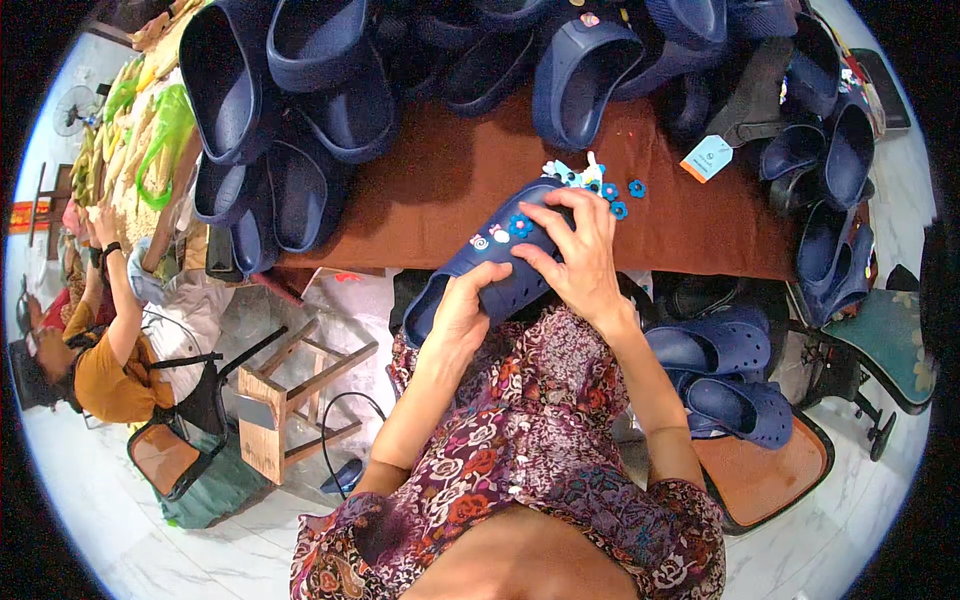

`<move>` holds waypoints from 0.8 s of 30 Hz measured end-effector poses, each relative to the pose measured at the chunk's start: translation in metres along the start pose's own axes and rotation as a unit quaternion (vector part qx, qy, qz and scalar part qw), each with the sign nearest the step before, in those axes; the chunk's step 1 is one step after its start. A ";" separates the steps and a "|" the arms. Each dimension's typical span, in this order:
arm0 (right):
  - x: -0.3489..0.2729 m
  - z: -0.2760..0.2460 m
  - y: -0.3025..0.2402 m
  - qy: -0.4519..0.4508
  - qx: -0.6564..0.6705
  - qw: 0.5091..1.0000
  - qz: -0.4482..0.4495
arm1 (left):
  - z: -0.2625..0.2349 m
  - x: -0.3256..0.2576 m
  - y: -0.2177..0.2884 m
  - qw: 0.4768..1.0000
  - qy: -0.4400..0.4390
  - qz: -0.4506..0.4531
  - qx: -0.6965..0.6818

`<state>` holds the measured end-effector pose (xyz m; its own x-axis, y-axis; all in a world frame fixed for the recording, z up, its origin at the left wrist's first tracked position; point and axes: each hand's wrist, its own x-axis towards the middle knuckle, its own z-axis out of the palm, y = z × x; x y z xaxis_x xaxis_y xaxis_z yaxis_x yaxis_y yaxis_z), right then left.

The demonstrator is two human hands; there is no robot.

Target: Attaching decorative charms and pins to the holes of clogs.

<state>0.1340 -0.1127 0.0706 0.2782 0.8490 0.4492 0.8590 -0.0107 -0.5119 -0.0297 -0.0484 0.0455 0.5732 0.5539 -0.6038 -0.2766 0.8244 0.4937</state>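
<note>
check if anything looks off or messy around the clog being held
Nothing looks damaged. The clog sits level between the left hand and right hand. Odd bits: a wooden stool tipped on its side on the floor, and clogs heaped loosely at the table's far edge.

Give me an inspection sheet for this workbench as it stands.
Surface: brown table, bare in the middle.
Job's things: navy clog with small charms on its top; loose blue flower charms beside it.
Clutter: piles of navy clogs along the table's far edge; a light blue tag.
Hands: left hand grips the clog's side; right hand presses on its top.
Cables: black cable on the floor.
Surroundings: wooden stool; seated co-worker.
</note>
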 end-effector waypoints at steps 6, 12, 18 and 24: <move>0.003 -0.002 0.006 -0.027 0.026 0.999 0.019 | 0.004 0.000 0.000 1.000 0.001 -0.011 0.001; 0.003 0.006 0.004 -0.004 0.009 1.000 0.005 | 0.002 -0.001 0.001 1.000 -0.001 -0.004 0.021; 0.003 0.023 0.007 0.066 -0.041 0.995 -0.054 | 0.008 0.000 0.002 0.999 0.001 0.009 0.037; 0.008 0.022 0.009 0.050 -0.021 0.997 -0.058 | 0.010 0.000 0.008 0.999 0.015 0.014 0.031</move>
<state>0.1349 -0.0945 0.0536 0.2160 0.7895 0.5745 0.9044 0.0600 -0.4225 -0.0244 -0.0433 0.0551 0.5418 0.5813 -0.6071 -0.2439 0.7999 0.5483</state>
